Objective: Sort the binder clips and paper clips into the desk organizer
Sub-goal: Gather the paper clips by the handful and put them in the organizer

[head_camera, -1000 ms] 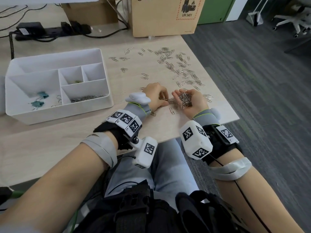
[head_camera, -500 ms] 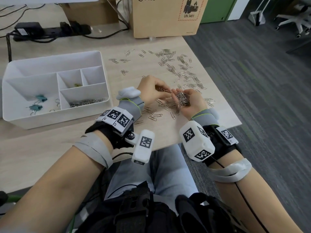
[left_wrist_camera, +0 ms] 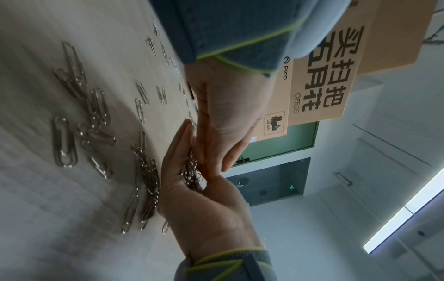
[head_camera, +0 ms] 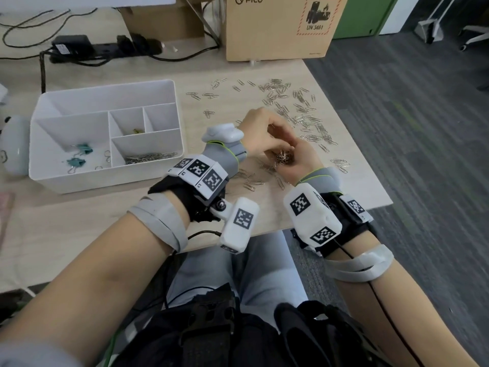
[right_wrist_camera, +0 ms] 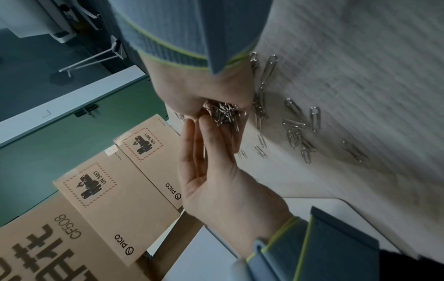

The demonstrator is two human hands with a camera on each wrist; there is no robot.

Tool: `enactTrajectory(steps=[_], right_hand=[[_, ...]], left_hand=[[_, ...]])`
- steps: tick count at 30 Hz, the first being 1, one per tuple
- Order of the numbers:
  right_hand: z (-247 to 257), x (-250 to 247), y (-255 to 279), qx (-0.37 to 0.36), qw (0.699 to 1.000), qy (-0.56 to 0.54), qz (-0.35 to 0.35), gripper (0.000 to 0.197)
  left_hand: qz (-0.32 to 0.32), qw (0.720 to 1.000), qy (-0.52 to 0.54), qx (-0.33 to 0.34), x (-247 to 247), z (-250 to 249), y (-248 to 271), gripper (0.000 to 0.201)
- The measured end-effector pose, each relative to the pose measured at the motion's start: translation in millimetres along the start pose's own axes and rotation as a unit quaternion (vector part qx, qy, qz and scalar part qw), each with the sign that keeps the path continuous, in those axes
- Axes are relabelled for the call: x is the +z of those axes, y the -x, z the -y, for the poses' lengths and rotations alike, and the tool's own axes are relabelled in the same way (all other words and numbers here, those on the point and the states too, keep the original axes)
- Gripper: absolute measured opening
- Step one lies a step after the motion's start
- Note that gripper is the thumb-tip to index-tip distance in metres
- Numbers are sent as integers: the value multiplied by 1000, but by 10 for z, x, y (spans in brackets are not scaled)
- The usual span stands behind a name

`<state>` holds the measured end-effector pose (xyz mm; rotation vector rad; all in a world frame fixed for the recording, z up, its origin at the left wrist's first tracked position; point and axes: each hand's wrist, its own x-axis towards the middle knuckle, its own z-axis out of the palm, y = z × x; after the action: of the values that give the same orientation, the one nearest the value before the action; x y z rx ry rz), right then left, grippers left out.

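Observation:
My right hand (head_camera: 299,162) lies palm up on the table, fingers cupped round a bunch of paper clips (head_camera: 284,157). My left hand (head_camera: 264,131) reaches over it and pinches a few clips at that bunch. The right wrist view shows the right hand (right_wrist_camera: 199,91), the bunch (right_wrist_camera: 223,114) and the left hand (right_wrist_camera: 211,175). In the left wrist view the left hand (left_wrist_camera: 216,114) meets the right palm (left_wrist_camera: 204,199). The white desk organizer (head_camera: 105,178) at the left holds two teal binder clips (head_camera: 84,149) and, in its front compartment, paper clips (head_camera: 150,157).
Loose paper clips (head_camera: 291,104) cover the table beyond the hands, with more under the wrists (head_camera: 251,181) and by the right edge (head_camera: 341,164). A PICO cardboard box (head_camera: 277,27) and a power strip (head_camera: 105,47) stand at the back. A pale rounded object (head_camera: 14,144) sits left of the organizer.
My left hand has lifted off the table and moved right, over the right palm. Both hands have shifted a little farther from the table's front edge.

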<state>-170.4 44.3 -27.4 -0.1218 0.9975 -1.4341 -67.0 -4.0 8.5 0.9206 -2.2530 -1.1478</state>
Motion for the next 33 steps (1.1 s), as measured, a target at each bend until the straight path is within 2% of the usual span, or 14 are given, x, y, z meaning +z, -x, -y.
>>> enactTrajectory(steps=[2,4,5,9,12,17,27,33], right_hand=[[-8,45,-20,48,995,-84,-28,22],[-20,155,-4,60,996,-44,-54,24],[-36,202,-20,61,997,-32,-41,25],[-103,494,104,86,987,-132,17,30],[-180,704,157,91,987,-124,42,29],[-441,1159,244,124,985,-87,78,29],[-892,1679,293,205,973,16,106,31],[-1012,1766,208,214,968,87,97,26]], left_hand=[[-34,999,7,3,-77,23,39,16],[-70,998,4,-1,-177,62,80,14],[-87,996,0,-4,-244,96,117,15],[-165,986,28,-7,-518,253,356,16],[-231,972,44,-16,-717,394,529,17],[-325,944,1,-51,-1145,678,897,22],[-363,929,-2,-72,-1480,993,1326,23],[-361,929,0,-82,-1531,1050,1350,22]])
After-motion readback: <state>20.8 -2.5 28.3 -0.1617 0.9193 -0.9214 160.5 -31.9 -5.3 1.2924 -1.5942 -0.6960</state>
